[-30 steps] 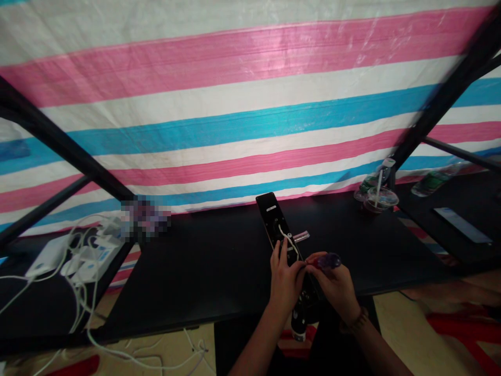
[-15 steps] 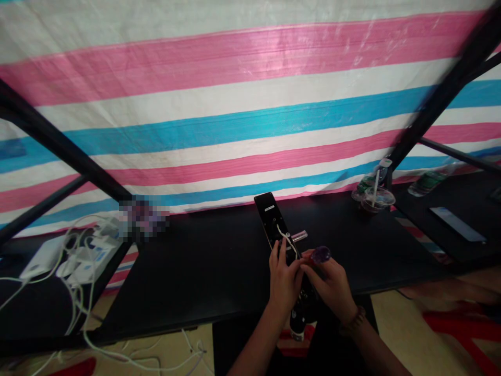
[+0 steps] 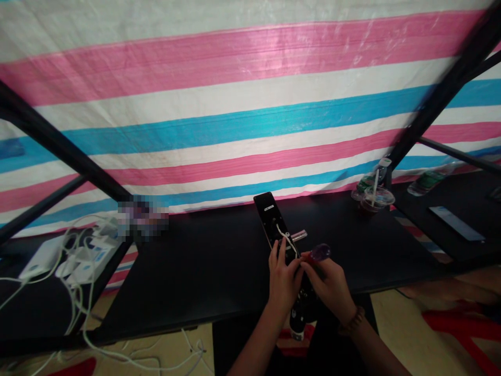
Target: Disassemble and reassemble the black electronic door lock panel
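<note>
Pinching purple piece (image 3: 321,253), right hand (image 3: 327,286); left hand (image 3: 282,284) spread on door-lock panel (image 3: 270,222); label (image 3: 269,208) unreadable.

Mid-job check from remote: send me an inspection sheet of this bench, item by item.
Surface: black table under the work.
Job's things: black door lock panel with a white wire across it and a metal handle beside it; purple piece.
Clutter: plastic cup with a straw, to the right.
Grippers: left hand on the panel; right hand pinching the purple piece.
Cables: white cables tangled at a power strip, left, trailing to the floor.
Surroundings: striped tarp behind.
</note>
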### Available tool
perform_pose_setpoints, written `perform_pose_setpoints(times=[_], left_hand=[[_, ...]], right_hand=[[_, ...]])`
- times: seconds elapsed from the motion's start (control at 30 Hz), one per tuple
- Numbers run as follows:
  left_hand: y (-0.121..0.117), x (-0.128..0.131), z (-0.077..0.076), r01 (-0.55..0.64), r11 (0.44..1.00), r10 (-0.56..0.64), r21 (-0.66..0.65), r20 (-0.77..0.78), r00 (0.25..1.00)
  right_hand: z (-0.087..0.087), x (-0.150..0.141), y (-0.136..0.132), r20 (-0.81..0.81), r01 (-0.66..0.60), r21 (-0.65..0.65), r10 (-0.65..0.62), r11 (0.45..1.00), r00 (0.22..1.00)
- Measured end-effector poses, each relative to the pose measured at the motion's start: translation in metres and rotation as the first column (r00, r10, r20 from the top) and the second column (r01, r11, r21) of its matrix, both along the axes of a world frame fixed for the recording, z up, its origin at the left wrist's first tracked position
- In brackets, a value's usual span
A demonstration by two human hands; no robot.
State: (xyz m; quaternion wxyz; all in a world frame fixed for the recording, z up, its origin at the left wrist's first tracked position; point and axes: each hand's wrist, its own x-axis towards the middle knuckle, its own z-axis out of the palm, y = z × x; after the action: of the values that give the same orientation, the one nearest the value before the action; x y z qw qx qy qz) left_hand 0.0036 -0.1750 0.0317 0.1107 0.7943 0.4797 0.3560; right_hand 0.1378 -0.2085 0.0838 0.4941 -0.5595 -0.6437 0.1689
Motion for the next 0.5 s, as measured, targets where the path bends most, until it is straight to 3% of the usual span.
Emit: perform_pose_setpoints(times=[0.13, 0.4, 0.5], left_hand=[[0.0000, -0.0003, 0.0006, 0.010, 1.000, -0.010, -0.006, 0.012, 1.000], [0.0004, -0.0001, 0.0018, 0.008, 1.000, -0.008, -0.016, 0.028, 1.000], [0.0003, -0.0003, 0.0007, 0.001, 1.000, -0.001, -0.010, 0.022, 1.000]], right_hand=[[-0.0061, 0.0010, -0.0007, -0.057, 0.043, -0.027, -0.045, 0.999, 0.997], [0.0026, 0.0082, -0.0005, -0.020, -0.130, -0.083, 0.129, 0.988, 0.991], [0.0010, 0.0066, -0.0007, -0.045, -0.134, -0.091, 0.131, 0.987, 0.990]])
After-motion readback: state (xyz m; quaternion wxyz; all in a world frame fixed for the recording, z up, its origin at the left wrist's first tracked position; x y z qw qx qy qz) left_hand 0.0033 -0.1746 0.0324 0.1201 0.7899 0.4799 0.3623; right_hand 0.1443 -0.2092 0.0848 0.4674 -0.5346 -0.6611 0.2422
